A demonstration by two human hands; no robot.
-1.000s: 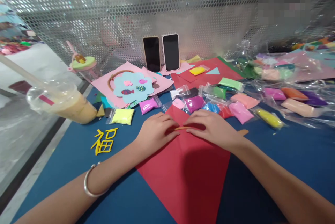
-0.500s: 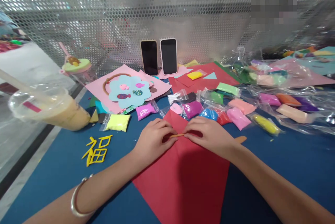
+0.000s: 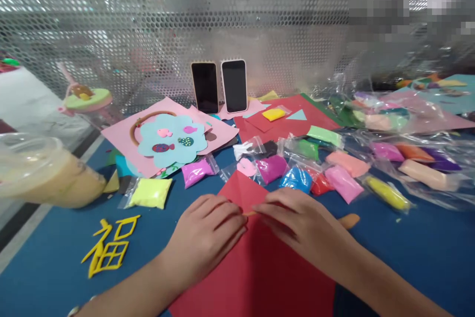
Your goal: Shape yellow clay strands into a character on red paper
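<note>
Both hands meet over a large sheet of red paper (image 3: 237,267) lying on the blue table. A thin roll of orange clay (image 3: 250,213) shows in the small gap between their fingertips. My left hand (image 3: 208,238), fingers curled and thumb hidden, grips its left end. My right hand (image 3: 297,218) pinches the other end, its fingers slightly blurred. Just past my right wrist, the rounded end of a flat orange-brown piece (image 3: 349,220) sticks out. To the left lies a yellow clay Chinese character (image 3: 111,247), flat on the table.
Several bags of coloured clay, such as a blue one (image 3: 296,179) and a pale yellow one (image 3: 150,193), lie beyond my hands. Two phones (image 3: 234,85) lean on a perforated metal panel. A drink cup (image 3: 55,171) tilts at the left, near pink paper with a blue cutout (image 3: 148,144).
The view has shifted, so things sit lower in it. My left fingers have closed over more of the clay roll, and less of it shows between my hands.
</note>
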